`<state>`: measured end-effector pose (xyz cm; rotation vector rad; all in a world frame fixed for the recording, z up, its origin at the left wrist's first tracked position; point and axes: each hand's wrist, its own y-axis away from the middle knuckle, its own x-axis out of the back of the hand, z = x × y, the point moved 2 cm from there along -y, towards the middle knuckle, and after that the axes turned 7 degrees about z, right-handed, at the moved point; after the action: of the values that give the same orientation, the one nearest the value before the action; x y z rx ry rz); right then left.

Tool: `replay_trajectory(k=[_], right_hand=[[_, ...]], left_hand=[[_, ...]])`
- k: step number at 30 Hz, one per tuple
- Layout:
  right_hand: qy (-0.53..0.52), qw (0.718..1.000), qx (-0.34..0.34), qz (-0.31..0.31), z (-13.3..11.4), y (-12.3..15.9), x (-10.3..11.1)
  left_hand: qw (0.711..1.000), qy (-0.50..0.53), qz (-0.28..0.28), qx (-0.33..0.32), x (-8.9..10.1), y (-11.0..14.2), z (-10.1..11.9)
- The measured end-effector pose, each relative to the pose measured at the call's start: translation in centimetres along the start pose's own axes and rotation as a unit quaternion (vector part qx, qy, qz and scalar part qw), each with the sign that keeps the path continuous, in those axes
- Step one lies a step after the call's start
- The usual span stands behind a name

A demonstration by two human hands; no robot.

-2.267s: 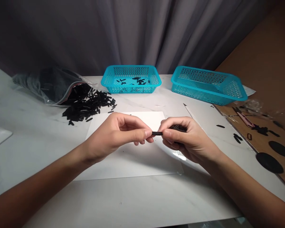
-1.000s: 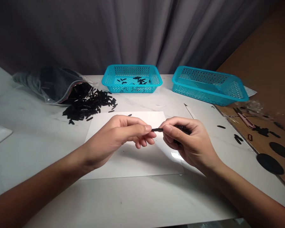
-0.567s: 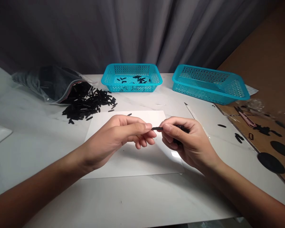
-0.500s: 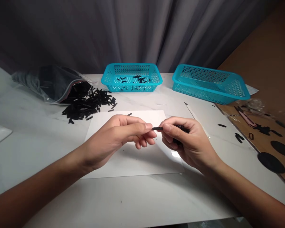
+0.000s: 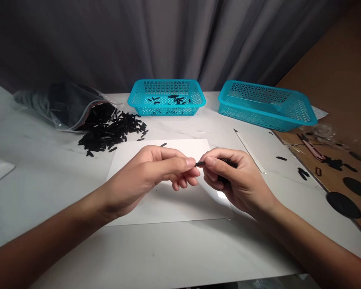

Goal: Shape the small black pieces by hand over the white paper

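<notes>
Between my two hands is a small slim black piece point(image 5: 200, 163), pinched at its ends by the thumb and forefinger of each. My left hand point(image 5: 162, 166) has its other fingers loosely curled, nothing visible in them. A bunch of similar black pieces point(image 5: 225, 178) is gathered in the palm of my right hand point(image 5: 237, 172), partly hidden by its fingers. Both hands are above a white sheet point(image 5: 132, 208) on the table. One loose black piece point(image 5: 163, 144) lies near the sheet's far edge.
A clear zip bag point(image 5: 69, 104) spills a heap of black pieces point(image 5: 108, 132) at left. Two blue baskets point(image 5: 167, 111) stand behind, the left one holding several pieces. At right are a pencil point(image 5: 249, 150), a pink-handled cutter point(image 5: 312, 147) and black ovals point(image 5: 343, 204) near the cardboard.
My hands have drawn slightly closer together, and less of the black piece shows between the fingertips. The piece looks slightly turned. The things on the table have stayed put.
</notes>
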<state>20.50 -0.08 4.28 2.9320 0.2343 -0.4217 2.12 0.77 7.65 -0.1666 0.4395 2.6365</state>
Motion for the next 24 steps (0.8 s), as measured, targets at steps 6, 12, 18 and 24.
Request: replay_trajectory(k=[6, 12, 18, 24], right_hand=[[0.022, 0.999, -0.002, 0.027, 0.3, -0.2, 0.1], [-0.099, 0.978, -0.17, 0.071, 1.3, -1.4, 0.8], [-0.154, 0.954, -0.254, 0.046, 1.8, -1.3, 0.6], [-0.025, 0.971, -0.207, -0.114, 2.2, -0.3, -0.5]], left_hand=[[0.998, -0.053, 0.005, -0.024, 0.6, -0.8, -0.3], [0.892, -0.369, 0.187, -0.184, 5.1, -4.2, -2.0], [0.774, -0.491, 0.265, -0.301, 6.4, -5.3, -3.0], [0.848, -0.41, 0.064, -0.329, 0.0, -2.1, -2.4]])
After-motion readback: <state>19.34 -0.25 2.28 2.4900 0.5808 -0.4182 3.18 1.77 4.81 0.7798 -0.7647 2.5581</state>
